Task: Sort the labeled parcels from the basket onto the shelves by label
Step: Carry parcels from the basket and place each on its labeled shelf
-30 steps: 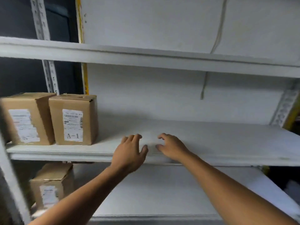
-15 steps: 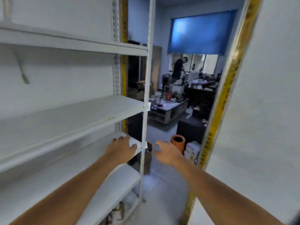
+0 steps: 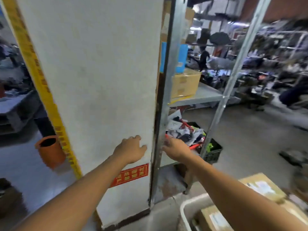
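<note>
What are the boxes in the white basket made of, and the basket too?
The boxes look like brown cardboard, matte, with white paper labels stuck on. The basket seems to be smooth white plastic, judging by its rounded, slightly glossy rim, though blur leaves that uncertain.

Two empty hands, left [image 3: 130,150] and right [image 3: 177,148], before a white pillar [image 3: 93,80] (labeled parcels [image 3: 263,187] in basket [image 3: 186,209] lower right).

A white pillar [image 3: 93,80] edged with yellow tape [image 3: 41,84] fronts grey metal racking [image 3: 168,77].
</note>
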